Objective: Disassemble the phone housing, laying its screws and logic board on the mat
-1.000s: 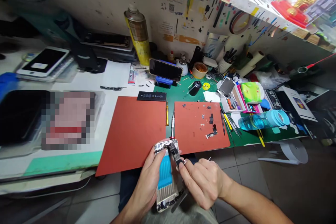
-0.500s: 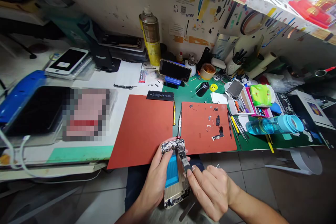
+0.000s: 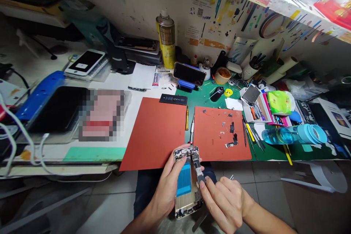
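Observation:
An opened phone frame [image 3: 183, 200] with a blue strip inside is held over the table's front edge. Around its left side and top wraps my left hand [image 3: 167, 186], the thumb resting near the upper end. My right hand [image 3: 226, 201] pinches the lower end of a long narrow circuit board [image 3: 197, 168], which lies at a slant along the frame's right side. A thin metal tool [image 3: 199, 222] sticks out below my right hand. Whether the board's upper end touches the frame cannot be made out.
Two red mats [image 3: 159, 135] lie on the table, the right one bearing small phone parts [image 3: 233, 139]. Between them are a gold screwdriver [image 3: 187, 117] and a silver one [image 3: 192, 128]. A black battery [image 3: 173, 99] and blue bottle [image 3: 294, 134] lie behind and right.
The whole view has shifted, so the table's things appear farther right. The circuit board is slightly more upright along the frame, and both hands keep their hold.

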Motion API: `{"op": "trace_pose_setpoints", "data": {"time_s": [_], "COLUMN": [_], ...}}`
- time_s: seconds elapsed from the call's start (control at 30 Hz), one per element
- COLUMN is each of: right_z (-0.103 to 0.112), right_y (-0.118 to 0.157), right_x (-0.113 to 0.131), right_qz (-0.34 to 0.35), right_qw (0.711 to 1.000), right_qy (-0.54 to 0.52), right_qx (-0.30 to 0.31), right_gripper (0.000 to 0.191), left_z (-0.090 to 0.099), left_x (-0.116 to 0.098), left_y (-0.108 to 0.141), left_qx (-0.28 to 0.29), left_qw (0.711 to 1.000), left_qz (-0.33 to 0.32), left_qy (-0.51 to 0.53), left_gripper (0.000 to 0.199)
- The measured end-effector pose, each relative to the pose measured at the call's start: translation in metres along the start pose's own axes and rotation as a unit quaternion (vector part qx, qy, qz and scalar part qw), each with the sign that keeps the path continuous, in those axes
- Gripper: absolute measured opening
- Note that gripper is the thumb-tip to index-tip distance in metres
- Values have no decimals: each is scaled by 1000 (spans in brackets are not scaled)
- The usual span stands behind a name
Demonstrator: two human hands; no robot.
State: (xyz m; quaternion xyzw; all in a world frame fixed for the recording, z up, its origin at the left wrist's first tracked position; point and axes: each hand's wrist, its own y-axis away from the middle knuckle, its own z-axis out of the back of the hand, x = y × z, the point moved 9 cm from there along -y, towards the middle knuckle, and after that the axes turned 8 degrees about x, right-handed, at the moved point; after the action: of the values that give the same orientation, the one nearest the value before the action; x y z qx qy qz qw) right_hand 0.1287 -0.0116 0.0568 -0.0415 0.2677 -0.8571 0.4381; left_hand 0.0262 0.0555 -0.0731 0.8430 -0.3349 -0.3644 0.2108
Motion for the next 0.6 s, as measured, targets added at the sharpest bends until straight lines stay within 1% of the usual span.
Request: {"op": "trace_pose_setpoints", "data": {"time_s": [0.17,0.3,0.37,0.47,0.6], "right_z": [-4,-5,-6,-6,-6], "right_y": [2,2,3,3,2], "right_x": [3,3,2,1,-1], "right_qz": [24,24,23,22,23], "right_qw": [1000,999,999,999,997], "right_qy": [-20,-21,-25,-33,-53], "right_qx": [4,13,23,32,53], "right_gripper": [23,24,24,23,20], "left_z": [-3,-2,-1,0,0], "left_x": [-2,-1,0,3,7], "left_y": [3,4,3,3,6], "left_qx": [-1,-13,-15,-17,-38], "left_qw": [1000,999,999,998,994], "left_qz": [10,22,32,54,96], "left_qy": [12,24,25,27,32], "left_gripper": [73,73,69,61,56]}}
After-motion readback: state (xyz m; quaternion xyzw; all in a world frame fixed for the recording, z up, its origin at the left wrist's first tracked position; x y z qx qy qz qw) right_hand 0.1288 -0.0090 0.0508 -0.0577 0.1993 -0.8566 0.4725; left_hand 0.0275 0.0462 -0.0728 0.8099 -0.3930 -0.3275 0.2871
